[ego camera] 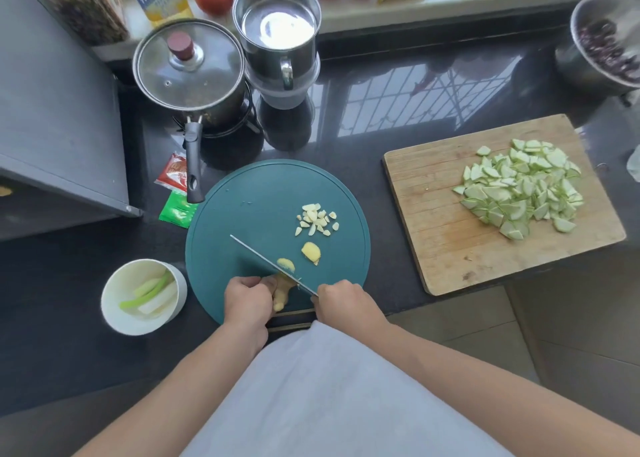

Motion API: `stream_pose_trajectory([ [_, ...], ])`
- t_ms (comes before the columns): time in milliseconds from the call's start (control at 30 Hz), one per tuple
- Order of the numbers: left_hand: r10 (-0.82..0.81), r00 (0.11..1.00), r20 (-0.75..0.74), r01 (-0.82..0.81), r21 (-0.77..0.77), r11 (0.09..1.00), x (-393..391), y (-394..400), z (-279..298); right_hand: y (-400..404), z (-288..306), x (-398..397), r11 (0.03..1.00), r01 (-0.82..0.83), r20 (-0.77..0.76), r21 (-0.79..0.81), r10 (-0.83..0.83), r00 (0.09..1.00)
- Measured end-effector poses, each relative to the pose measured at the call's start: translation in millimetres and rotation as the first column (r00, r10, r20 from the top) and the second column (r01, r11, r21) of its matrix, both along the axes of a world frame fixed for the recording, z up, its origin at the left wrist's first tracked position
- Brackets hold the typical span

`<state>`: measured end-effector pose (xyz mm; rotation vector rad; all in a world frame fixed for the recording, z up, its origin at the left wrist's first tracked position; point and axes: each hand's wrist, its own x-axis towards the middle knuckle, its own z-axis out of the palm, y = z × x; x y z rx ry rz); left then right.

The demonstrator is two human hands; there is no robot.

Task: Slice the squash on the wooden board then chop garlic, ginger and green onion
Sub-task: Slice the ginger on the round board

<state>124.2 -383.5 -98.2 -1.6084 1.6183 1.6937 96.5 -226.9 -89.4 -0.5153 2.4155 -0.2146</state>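
Left hand (247,301) grips knobbly tan ginger root (281,292), right hand (341,301) holds steel knife (266,261); pale-green squash slices (519,188) and chopped white garlic (317,219) done, green onion stalks (152,294) untouched lower left.

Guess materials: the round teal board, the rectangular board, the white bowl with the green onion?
Teal board: likely plastic, matte, uniform colour with a moulded rim groove. Rectangular board: wood or bamboo, unfinished, visible grain and knife scoring. White bowl: smooth and opaque, ceramic or plastic; cannot tell which.

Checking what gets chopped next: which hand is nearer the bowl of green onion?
Left. The left hand is just right of the bowl, gripping ginger; the right hand is farther right, gripping the knife.
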Motion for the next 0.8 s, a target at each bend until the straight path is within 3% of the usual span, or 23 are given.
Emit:
stream_pose_trajectory([
  [200, 0.024, 1.0, -0.018, -0.024, 0.021, 1.0, -0.9, 0.2, 1.6, 4.2, 14.5, 2.9, 0.972, -0.179, -0.175, -0.154, 0.152, 0.973],
  [467, 0.017, 1.0, -0.001, -0.017, 0.043, 0.999, -1.2, -2.4, -3.5, 8.8, 13.0, 4.8, 0.973, -0.23, -0.102, 0.016, 0.23, 0.968],
  [667, 0.035, 0.999, 0.024, -0.034, -0.019, 0.999, -5.2, -9.5, -6.9, -5.7, 8.4, 2.4, 0.978, -0.21, -0.039, 0.015, 0.21, 0.977],
  [800, 0.013, 1.0, 0.027, -0.012, -0.04, 0.999, -4.5, -9.0, -6.2, -11.3, 9.8, 3.3, 0.977, -0.212, -0.076, 0.013, 0.212, 0.974],
])
